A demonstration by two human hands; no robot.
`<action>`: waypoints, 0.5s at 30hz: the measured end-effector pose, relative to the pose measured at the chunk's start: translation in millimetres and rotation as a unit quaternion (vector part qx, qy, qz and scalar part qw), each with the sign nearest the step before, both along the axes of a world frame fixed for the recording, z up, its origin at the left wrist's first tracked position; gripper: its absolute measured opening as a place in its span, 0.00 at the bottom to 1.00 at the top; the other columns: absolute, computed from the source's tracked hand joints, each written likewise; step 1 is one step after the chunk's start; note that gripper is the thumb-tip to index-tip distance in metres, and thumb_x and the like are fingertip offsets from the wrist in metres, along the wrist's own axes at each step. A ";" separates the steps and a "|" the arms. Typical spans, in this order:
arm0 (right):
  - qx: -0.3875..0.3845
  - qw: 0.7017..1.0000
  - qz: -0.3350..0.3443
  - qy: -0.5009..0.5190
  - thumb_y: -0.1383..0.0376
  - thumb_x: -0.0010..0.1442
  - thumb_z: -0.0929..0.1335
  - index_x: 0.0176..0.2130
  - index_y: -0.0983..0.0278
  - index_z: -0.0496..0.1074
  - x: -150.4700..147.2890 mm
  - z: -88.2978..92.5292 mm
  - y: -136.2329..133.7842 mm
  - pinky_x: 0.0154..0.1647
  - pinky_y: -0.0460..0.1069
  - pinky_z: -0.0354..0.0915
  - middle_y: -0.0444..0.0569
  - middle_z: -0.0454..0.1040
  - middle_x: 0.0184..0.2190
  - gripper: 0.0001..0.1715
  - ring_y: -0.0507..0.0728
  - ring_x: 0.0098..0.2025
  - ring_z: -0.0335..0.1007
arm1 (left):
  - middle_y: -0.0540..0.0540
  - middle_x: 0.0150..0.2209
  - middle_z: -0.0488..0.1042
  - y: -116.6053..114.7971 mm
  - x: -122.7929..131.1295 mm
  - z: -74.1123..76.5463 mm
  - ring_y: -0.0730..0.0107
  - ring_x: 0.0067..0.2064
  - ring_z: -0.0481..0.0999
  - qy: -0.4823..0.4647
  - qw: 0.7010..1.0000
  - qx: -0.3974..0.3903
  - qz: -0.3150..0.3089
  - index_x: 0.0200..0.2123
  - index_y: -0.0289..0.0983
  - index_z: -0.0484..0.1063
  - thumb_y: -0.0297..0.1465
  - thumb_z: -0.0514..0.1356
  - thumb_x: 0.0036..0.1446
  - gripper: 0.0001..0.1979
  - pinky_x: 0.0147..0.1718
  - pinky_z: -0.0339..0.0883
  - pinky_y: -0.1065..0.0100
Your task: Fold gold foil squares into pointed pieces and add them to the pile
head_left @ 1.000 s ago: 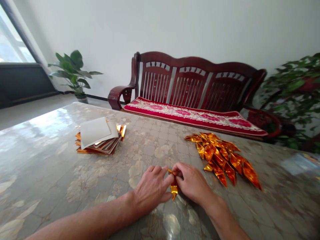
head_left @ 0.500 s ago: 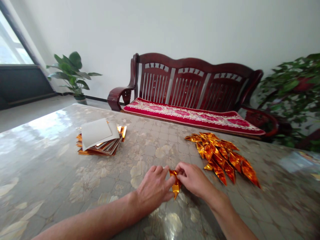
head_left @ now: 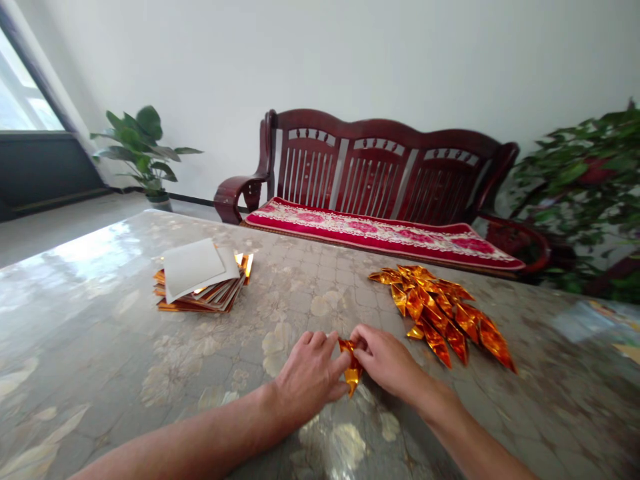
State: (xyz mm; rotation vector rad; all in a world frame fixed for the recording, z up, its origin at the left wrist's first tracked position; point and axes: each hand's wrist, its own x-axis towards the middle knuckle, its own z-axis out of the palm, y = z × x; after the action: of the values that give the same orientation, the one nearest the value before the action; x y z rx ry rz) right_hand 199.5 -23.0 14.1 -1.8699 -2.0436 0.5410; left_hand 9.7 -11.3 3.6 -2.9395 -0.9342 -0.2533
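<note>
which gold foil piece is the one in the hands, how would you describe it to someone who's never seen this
Beyond the table stands a wooden bench with a red cushion. On the table, a heap of gold foil pieces lies in front of the bench. Just left of the heap is the foil piece, the only one pinched between the left hand and right hand.

Glossy patterned table cover [head_left: 90, 347] in near foreground, dark red wooden bench [head_left: 390, 153] beyond far table edge, red floral seat cushion [head_left: 380, 233] on bench, potted broadleaf plant [head_left: 135, 150] far left on floor, window [head_left: 20, 87] at left, leafy plant [head_left: 575, 187] right of bench, white wall [head_left: 350, 60] behind
</note>
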 end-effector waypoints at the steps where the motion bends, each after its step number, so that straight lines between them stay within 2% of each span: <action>1: 0.011 1.000 -0.012 -0.005 0.73 0.54 0.64 0.33 0.61 0.69 -1.5 -0.7 -2.4 0.30 0.45 0.53 0.43 0.76 0.30 0.08 0.52 0.30 0.69 | 0.44 0.51 0.69 -0.1 -0.3 0.3 0.57 0.45 0.69 -0.002 1.000 -0.001 0.000 0.47 0.42 0.67 0.43 0.62 0.60 0.16 0.41 0.65 0.58; 6: 0.064 0.996 -0.065 -0.003 0.69 0.58 0.65 0.33 0.59 0.69 -7.2 -11.5 -14.7 0.33 0.46 0.56 0.43 0.76 0.31 0.05 0.54 0.34 0.71 | 0.44 0.53 0.69 -0.6 -3.6 0.8 0.56 0.47 0.69 -0.016 1.000 -0.014 -0.004 0.49 0.43 0.67 0.43 0.61 0.60 0.17 0.43 0.66 0.58; 15: 0.160 0.987 -0.017 -0.025 0.70 0.63 0.64 0.36 0.59 0.72 -5.8 -24.8 -22.8 0.39 0.49 0.61 0.45 0.74 0.34 0.08 0.57 0.39 0.71 | 0.45 0.58 0.67 2.5 -9.0 -2.1 0.55 0.50 0.68 -0.036 0.999 -0.016 -0.014 0.52 0.43 0.67 0.41 0.63 0.58 0.21 0.46 0.66 0.56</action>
State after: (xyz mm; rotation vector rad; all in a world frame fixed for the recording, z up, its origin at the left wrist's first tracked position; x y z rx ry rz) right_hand 193.6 -45.8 -10.8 -1.7364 -1.9876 0.1456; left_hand 0.7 -8.8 1.5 -2.9936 -0.9140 -0.3523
